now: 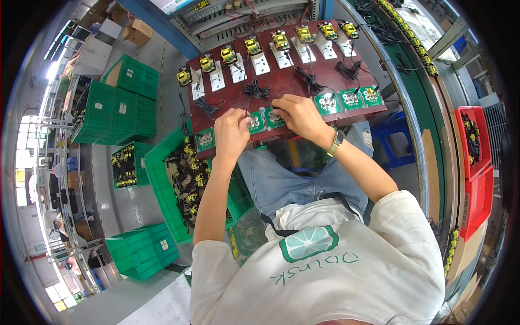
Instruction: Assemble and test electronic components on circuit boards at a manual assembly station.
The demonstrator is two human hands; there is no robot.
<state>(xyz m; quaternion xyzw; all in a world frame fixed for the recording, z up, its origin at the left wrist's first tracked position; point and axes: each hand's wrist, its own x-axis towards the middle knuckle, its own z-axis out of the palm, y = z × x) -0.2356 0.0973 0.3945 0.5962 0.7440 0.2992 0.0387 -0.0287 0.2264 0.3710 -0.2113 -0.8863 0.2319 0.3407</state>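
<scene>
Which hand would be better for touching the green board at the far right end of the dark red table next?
Probably the right hand. It is closer to that green board, while the left hand is farther left, with the right hand in between.

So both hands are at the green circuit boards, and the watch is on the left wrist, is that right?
Not quite: the head view shows the watch on the right wrist. The left hand and right hand are indeed at the green circuit boards.
</scene>
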